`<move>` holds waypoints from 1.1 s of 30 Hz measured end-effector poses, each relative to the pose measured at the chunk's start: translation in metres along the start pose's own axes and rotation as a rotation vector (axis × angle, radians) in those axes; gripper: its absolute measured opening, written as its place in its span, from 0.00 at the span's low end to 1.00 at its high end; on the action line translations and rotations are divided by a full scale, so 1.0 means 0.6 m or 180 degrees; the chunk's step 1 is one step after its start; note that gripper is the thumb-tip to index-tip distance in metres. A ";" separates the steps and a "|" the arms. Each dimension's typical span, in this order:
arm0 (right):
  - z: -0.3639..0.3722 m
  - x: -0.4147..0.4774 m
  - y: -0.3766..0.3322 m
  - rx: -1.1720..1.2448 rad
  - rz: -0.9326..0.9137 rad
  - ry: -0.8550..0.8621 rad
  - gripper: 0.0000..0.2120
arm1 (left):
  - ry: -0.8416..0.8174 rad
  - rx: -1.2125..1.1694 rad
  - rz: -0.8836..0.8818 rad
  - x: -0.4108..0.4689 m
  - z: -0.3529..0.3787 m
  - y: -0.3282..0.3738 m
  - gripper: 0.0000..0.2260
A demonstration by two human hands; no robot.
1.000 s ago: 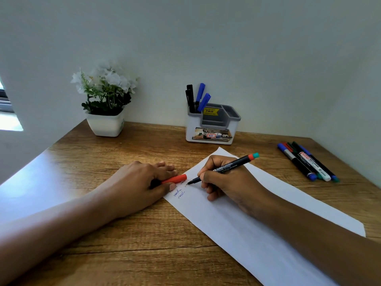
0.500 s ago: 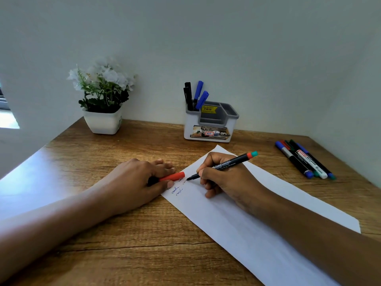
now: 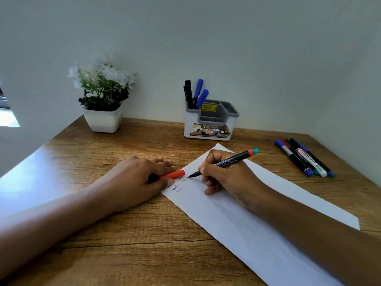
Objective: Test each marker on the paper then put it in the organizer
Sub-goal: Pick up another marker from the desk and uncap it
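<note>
My right hand [image 3: 224, 176] grips a black marker [image 3: 231, 161] with a red and teal end, its tip touching the white paper [image 3: 237, 219] near some small written words. My left hand [image 3: 136, 178] rests at the paper's left corner and holds the marker's red cap [image 3: 173, 174]. A white and grey organizer [image 3: 210, 122] stands at the back by the wall with several black and blue markers [image 3: 195, 93] upright in its left compartment. Several more markers [image 3: 303, 157] lie in a bunch on the desk at the right.
A white pot of white flowers [image 3: 103, 100] stands at the back left of the wooden desk [image 3: 144, 244]. Walls close the desk at the back and on the right. The organizer's front and right compartments look empty.
The marker tip has crept slightly to the right along the writing line. My left hand has stayed on the paper's corner with the cap. The view has shifted a little.
</note>
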State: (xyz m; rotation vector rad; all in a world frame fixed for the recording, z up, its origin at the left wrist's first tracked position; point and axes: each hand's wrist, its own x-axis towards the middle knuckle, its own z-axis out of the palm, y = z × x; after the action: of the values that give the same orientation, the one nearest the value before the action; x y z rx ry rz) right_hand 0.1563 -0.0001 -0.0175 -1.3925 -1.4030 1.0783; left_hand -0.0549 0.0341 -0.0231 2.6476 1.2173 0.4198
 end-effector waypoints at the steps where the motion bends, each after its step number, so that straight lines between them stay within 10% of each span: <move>1: 0.000 0.000 0.000 0.0002 -0.0010 0.0007 0.06 | -0.0006 0.0000 -0.0002 0.000 0.000 -0.001 0.19; 22: -0.010 -0.004 -0.018 0.0896 0.0096 0.0175 0.04 | -0.0040 -0.0121 -0.0144 -0.001 0.000 -0.002 0.19; 33: -0.028 -0.020 -0.061 0.1035 -0.0384 0.0051 0.06 | 0.0198 -0.1529 -0.0475 -0.008 -0.017 0.001 0.23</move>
State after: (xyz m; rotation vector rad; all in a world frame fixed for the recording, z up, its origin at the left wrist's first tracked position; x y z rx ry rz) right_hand 0.1636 -0.0119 0.0220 -1.0673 -1.2196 1.1540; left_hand -0.0612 0.0306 -0.0142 2.1392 1.1477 0.6759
